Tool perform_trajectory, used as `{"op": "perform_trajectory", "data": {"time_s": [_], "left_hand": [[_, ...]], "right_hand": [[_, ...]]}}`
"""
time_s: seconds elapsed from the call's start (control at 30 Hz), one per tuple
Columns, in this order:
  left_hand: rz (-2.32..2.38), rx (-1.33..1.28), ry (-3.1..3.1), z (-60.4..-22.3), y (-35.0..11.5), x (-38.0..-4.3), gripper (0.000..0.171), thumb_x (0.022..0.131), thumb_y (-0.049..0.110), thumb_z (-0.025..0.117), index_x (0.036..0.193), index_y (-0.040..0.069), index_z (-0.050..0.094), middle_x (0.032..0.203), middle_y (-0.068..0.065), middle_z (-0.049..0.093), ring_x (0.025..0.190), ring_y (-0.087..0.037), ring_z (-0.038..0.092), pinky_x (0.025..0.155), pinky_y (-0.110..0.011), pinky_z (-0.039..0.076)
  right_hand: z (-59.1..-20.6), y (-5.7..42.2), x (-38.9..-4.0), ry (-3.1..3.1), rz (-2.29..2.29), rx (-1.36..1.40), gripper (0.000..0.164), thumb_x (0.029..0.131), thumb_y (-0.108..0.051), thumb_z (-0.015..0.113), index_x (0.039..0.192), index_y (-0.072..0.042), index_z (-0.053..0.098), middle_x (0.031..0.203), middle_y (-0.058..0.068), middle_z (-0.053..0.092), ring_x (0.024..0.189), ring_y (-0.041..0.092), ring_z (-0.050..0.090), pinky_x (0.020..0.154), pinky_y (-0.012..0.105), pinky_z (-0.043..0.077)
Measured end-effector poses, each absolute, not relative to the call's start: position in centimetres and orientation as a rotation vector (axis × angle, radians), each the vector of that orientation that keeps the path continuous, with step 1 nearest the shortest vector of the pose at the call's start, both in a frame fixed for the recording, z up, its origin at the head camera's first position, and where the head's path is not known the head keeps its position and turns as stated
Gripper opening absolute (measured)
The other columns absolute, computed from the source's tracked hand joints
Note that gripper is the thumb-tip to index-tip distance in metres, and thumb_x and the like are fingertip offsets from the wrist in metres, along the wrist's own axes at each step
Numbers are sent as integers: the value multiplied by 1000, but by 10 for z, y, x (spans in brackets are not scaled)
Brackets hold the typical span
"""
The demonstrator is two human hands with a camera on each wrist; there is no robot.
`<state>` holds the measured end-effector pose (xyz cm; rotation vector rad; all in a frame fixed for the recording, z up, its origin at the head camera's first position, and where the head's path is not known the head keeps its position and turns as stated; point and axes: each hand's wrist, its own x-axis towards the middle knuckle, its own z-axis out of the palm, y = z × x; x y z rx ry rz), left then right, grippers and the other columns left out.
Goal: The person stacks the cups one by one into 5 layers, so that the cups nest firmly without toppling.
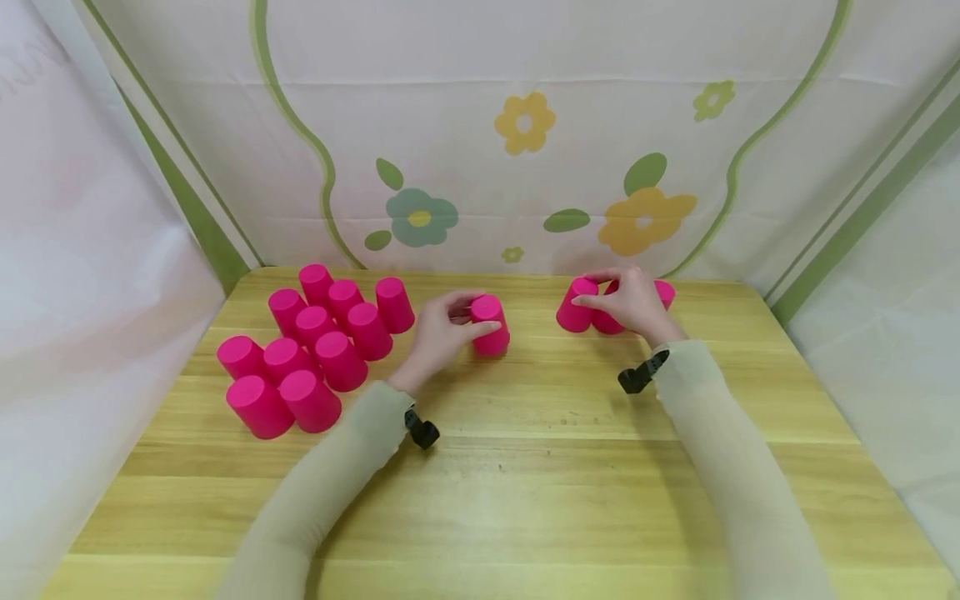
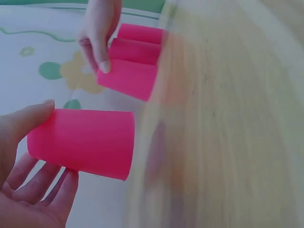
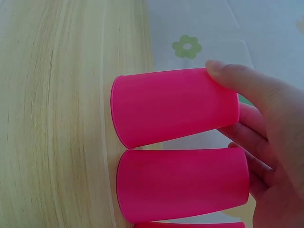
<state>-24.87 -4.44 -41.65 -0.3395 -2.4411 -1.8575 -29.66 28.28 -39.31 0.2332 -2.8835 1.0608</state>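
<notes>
My left hand grips an upside-down pink cup between thumb and fingers near the middle back of the table. In the left wrist view that cup appears raised, with its shadow on the wood beside the rim. My right hand pinches another upside-down pink cup by its narrow top. This one leans slightly, its rim against a second pink cup. A third pink cup stands on the far side, partly hidden behind the right hand.
Several upside-down pink cups stand close together at the table's left. The wooden table meets a flower-patterned cloth at its back edge. Cloth also hangs on both sides. A black wrist camera sits on the right cuff.
</notes>
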Motion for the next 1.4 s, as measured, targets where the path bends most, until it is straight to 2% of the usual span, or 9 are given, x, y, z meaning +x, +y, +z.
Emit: {"op": "perform_trajectory", "data": {"time_s": [0.2,0.6,0.9,1.17,1.4], "left_hand": [[-1857,-360,-2452,-427,-10,-270,50,81,22,90,126,13,71,117,-1,69,102,-17,66,92,-29,55],[-1874,-348,-2475,-426,34,-303,52,83,21,88,131,12,68,120,-2,68,106,-18,66,88,-27,56],[-1793,-366,-2547,-426,51,-309,54,84,18,87,134,10,66,119,-3,68,105,-17,65,87,-24,56],[-1778,-373,-2525,-428,58,-310,54,85,16,86,134,8,66,121,-5,69,105,-18,66,86,-23,56],[-1742,-374,-2541,-431,60,-311,55,86,17,85,136,9,64,123,-5,68,107,-18,64,87,-23,55]], "right_hand": [[-393,284,-297,-2891,1066,224,54,82,-43,86,125,-12,73,119,5,65,81,27,56,66,37,50],[-393,282,-296,-2897,1084,211,55,82,-43,86,126,-14,73,118,4,65,78,27,57,64,37,51],[-393,282,-297,-2890,1084,229,51,83,-41,86,125,-14,73,119,3,67,73,27,57,63,37,50],[-393,282,-297,-2890,1091,231,54,81,-45,86,124,-14,73,115,3,67,66,27,55,55,33,46],[-393,283,-297,-2893,1077,229,54,82,-43,86,125,-13,73,117,4,67,68,27,55,58,34,47]]}}
